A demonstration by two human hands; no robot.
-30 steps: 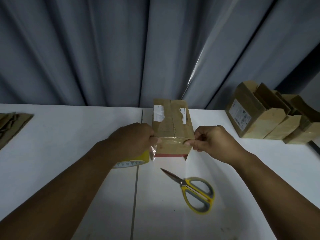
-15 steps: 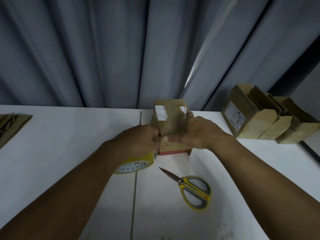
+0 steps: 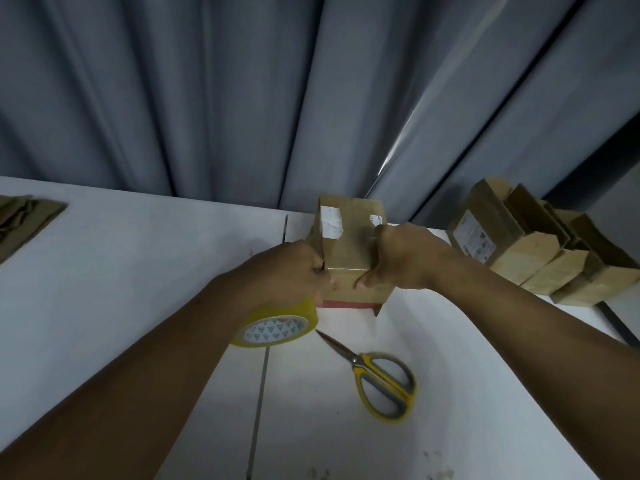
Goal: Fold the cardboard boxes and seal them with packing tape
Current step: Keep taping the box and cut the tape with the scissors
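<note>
The left hand (image 3: 291, 268) covers the top of a yellow roll of packing tape (image 3: 277, 323) that hangs beneath it. The hand plainly grips the roll, but the fingers round it are hidden. Its knuckles sit tight against the left edge of a small brown cardboard box (image 3: 346, 252); whether they also pinch a tape end there cannot be told. The box stands on the white table (image 3: 104, 289) at the far middle, close to the grey curtain (image 3: 207, 98), and the hands partly hide its torn white labels. The right hand (image 3: 405, 259) clamps the box's near right top edge, fingers bent over the top and thumb pressed on the front face. A glossy sheen there may be tape, but it is hard to make out. Yellow-and-grey scissors (image 3: 381, 379) lie closed on the table nearer the person, their tip just beside the roll. At the right, a row of folded cardboard boxes (image 3: 533, 261) stands side by side, touching, the last one cut off by the frame. A pile of flattened cardboard (image 3: 24, 220) at the left edge is also cut off. Both forearms cross the near table and hide it.
</note>
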